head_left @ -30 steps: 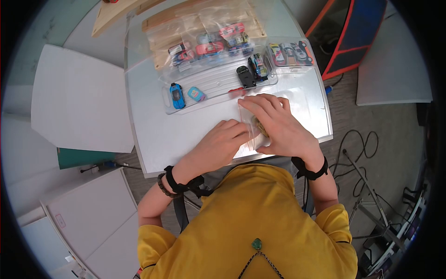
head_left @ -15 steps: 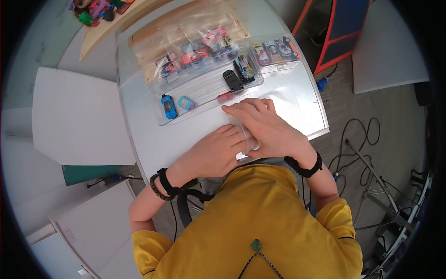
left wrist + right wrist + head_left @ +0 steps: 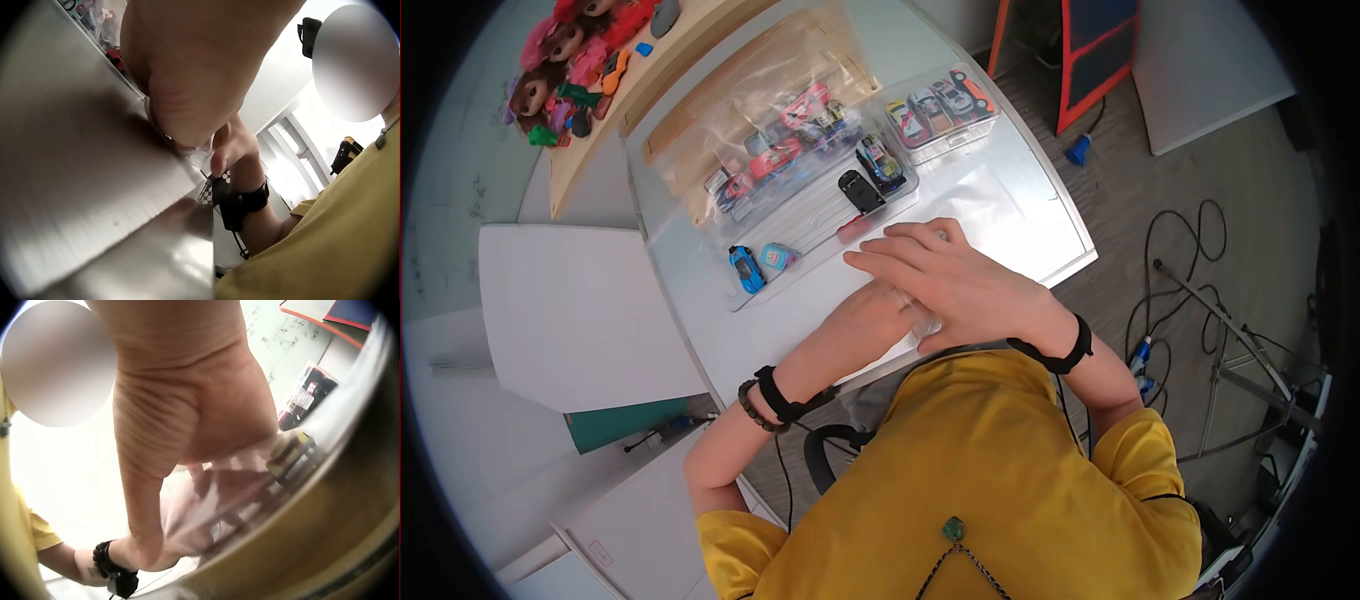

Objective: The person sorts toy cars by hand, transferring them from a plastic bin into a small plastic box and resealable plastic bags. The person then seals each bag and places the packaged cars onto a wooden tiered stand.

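In the head view my right hand (image 3: 960, 285) arches over my left hand (image 3: 865, 325) near the table's front edge and hides the left fingertips. A clear plastic bag (image 3: 926, 320) shows between them. The right wrist view shows this bag stretched below the right palm, the right hand gripping it with the thumb at its near side. Through the film the left fingers (image 3: 237, 487) appear spread and fairly straight. Beyond them is a blurred yellow and dark toy car (image 3: 289, 455). In the left wrist view the left hand (image 3: 187, 81) lies low over the metal tabletop.
Ahead lies a clear tray (image 3: 810, 225) with a blue toy car (image 3: 747, 270), a blue-and-pink piece (image 3: 779, 256), a red piece (image 3: 853, 230), a black car (image 3: 861, 191) and a multicoloured car (image 3: 881, 163). Behind are bagged cars (image 3: 775, 157) and a clear box of cars (image 3: 948, 108).
The left hand has slid further right, its fingers going under the right hand, and the yellowish toy is now hidden in the head view. The head view has turned, bringing dolls into sight.
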Demonstrator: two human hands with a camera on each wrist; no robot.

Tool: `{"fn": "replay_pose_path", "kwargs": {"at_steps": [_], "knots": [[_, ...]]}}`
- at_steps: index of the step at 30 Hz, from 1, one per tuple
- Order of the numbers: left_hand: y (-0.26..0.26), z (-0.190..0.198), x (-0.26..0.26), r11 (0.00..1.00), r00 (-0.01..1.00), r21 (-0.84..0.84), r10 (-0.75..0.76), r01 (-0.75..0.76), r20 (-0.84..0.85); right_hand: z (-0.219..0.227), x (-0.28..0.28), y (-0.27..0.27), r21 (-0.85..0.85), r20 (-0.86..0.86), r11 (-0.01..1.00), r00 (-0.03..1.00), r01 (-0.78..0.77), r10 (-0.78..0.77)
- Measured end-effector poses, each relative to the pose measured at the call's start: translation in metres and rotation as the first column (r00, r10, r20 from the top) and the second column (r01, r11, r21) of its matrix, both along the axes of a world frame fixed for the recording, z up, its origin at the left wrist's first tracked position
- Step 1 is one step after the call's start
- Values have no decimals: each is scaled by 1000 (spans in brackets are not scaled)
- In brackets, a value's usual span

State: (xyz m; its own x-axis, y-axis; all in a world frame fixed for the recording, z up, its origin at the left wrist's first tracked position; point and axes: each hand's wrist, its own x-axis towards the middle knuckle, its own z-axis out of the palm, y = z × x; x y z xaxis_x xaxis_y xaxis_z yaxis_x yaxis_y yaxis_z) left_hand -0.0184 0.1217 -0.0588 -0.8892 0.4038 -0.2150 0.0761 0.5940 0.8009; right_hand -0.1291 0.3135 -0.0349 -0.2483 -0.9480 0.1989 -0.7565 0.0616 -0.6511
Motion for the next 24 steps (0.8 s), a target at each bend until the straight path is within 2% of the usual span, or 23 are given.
{"fn": "replay_pose_path", "kwargs": {"at_steps": [1, 2, 3, 4, 5, 7, 8, 10, 11, 13, 17, 19, 20, 22, 24], "knots": [[1, -2, 0, 989, 979, -128, -91, 68, -181, 6, -3, 6, -26, 8, 999, 1000, 28, -27], [2, 1, -2, 989, 979, -128, -95, 72, -180, 11, -6, 14, -51, 16, 997, 998, 54, -54], [5, 5, -7, 975, 938, -196, -165, 108, -304, 16, -11, 22, -51, 16, 997, 998, 57, -57], [7, 8, -9, 955, 878, -266, -238, 133, -416, 20, -16, 33, -45, -23, 982, 983, 183, -184], [7, 9, -11, 955, 877, -265, -239, 135, -416, 21, -21, 42, -44, -63, 951, 949, 306, -309], [8, 11, -14, 950, 916, -258, -255, 177, -309, 9, -29, 57, -56, -73, 828, 825, 558, -561], [9, 11, -15, 950, 915, -256, -258, 180, -311, 2, -32, 63, -55, -76, 826, 822, 561, -564], [9, 12, -16, 931, 902, -315, -285, 182, -323, -8, -37, 72, 114, 59, 662, 660, 741, -749], [9, 12, -17, 931, 901, -314, -288, 184, -324, -8, -38, 73, 114, 57, 659, 658, 743, -751], [9, 11, -19, 907, 866, -368, -342, 203, -365, -8, -38, 73, 175, 162, 654, 634, 736, -756], [13, 15, -25, 894, 826, -396, -378, 209, -418, -11, -40, 72, 146, 127, 666, 653, 732, -746], [15, 15, -30, 872, 760, -453, -418, 184, -497, -14, -43, 73, 123, 123, 664, 653, 738, -748], [16, 15, -32, 872, 760, -452, -419, 185, -497, -15, -45, 74, 124, 123, 664, 652, 738, -748], [20, 15, -38, 893, 807, -400, -387, 207, -445, -16, -49, 75, 166, 233, 637, 598, 753, -767], [27, 11, -44, 892, 786, -401, -397, 208, -475, -20, -56, 79, 159, 252, 637, 593, 754, -765]]}}
